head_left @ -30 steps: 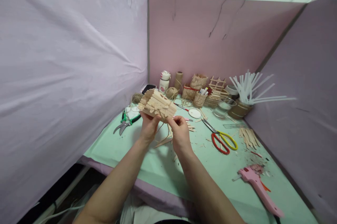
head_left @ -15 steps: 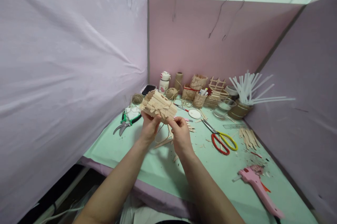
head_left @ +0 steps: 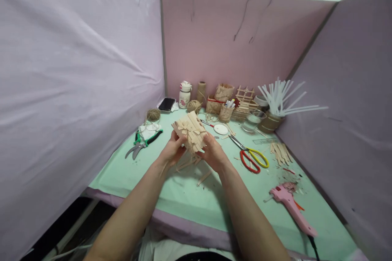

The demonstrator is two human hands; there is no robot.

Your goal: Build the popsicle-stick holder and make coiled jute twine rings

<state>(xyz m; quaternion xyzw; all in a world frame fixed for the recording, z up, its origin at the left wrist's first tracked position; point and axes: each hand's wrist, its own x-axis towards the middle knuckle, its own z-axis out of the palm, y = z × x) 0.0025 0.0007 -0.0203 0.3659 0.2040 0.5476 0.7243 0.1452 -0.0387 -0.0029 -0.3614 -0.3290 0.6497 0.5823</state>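
Between my hands, raised over the table, is a craft piece made of wooden craft sticks point(head_left: 192, 128), tilted, with petal-shaped wooden bits on its face. My left hand point(head_left: 174, 146) grips its lower left side, thumb toward the front. On the right side, my right hand point(head_left: 212, 150) is closed around its edge. Some fingers of both hands are hidden behind the piece. Below it lie loose wooden strips point(head_left: 203, 178) and a bit of twine.
Green-handled pruning shears point(head_left: 143, 142) lie at left. Red-and-yellow scissors point(head_left: 249, 157), craft sticks point(head_left: 280, 153) and a pink glue gun point(head_left: 292, 208) are at right. Behind stand a bottle point(head_left: 185, 95), twine balls, stick-made holders, a glass bowl point(head_left: 253, 121) and glue sticks point(head_left: 280, 99) in a pot.
The craft piece has been turned so its petalled face shows more. My right hand has gone from pinching near its lower corner to holding its right side. The view has shifted slightly right.
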